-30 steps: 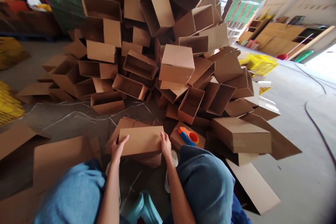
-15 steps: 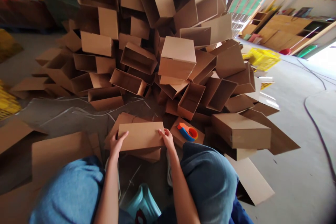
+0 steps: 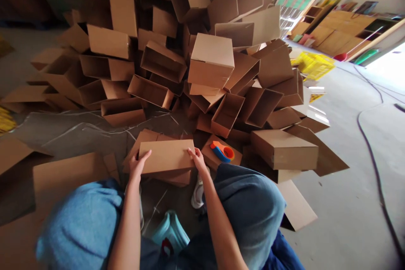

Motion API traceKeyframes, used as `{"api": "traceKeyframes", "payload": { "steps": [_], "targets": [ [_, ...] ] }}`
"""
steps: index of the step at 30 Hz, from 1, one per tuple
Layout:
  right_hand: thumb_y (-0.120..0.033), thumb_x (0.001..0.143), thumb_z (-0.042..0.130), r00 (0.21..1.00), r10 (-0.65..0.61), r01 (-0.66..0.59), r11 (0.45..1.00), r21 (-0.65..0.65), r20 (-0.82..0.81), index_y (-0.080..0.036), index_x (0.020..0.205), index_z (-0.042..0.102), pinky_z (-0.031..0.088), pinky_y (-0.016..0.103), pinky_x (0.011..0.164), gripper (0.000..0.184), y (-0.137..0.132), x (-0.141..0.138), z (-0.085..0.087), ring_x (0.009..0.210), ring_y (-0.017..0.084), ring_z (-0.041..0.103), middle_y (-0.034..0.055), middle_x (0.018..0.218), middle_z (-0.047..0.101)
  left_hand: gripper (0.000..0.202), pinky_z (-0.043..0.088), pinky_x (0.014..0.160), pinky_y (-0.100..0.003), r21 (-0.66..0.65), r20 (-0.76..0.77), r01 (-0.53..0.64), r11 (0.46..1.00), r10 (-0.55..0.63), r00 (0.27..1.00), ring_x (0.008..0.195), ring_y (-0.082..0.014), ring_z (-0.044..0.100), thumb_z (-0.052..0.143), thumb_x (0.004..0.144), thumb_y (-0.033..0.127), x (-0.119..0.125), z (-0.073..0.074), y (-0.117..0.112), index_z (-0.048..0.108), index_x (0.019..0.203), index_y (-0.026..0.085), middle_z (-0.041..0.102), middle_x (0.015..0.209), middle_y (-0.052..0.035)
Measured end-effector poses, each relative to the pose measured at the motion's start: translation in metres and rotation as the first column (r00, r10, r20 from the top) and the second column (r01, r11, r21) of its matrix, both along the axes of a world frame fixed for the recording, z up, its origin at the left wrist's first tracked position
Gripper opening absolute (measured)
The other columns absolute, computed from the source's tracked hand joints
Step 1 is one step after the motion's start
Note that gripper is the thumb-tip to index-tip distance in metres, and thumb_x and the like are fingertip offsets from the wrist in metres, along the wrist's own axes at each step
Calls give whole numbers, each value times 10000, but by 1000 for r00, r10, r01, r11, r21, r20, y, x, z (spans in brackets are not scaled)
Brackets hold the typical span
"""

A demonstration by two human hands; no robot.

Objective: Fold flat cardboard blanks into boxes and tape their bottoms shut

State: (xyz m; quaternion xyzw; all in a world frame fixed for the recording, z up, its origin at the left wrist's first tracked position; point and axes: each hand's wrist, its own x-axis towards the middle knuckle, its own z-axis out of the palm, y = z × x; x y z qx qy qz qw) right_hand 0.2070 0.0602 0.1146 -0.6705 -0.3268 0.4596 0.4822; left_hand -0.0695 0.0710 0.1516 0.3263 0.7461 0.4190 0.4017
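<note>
We look across a smooth grey concrete floor (image 3: 344,202), where a thin black cable (image 3: 376,181) curves along it. Pale wooden shelving (image 3: 341,36) lines the far right wall, with a yellow plastic crate (image 3: 313,65) near it. Bright daylight floods in at the right edge.

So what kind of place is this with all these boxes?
Probably a packing workshop or warehouse: a huge heap of empty cardboard boxes, a tape dispenser, a bare concrete floor, and the left hand and right hand holding a flat box.
</note>
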Motion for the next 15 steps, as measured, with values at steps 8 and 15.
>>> {"api": "traceKeyframes", "payload": {
  "steps": [8,15],
  "targets": [
    [-413,978,601,900,-199,250,964,-86,387,-164,1232,627,542,452,944,357,28,73,10,1118,243,639,102,1276,641,489,569,896,-372,47,52,26,999,-28,998,1052,-297,715,808,666,413,-2,-2,-1,755,1094,182,789,1061,-95],
    [-187,951,567,749,-136,281,952,-124,648,20,1224,604,425,482,969,345,-10,106,7,1213,349,565,294,1230,599,439,570,887,-347,15,21,7,1000,-8,1000,1075,-290,706,807,690,374,5,17,-7,754,1081,183,788,1085,-87]
  ]
}}
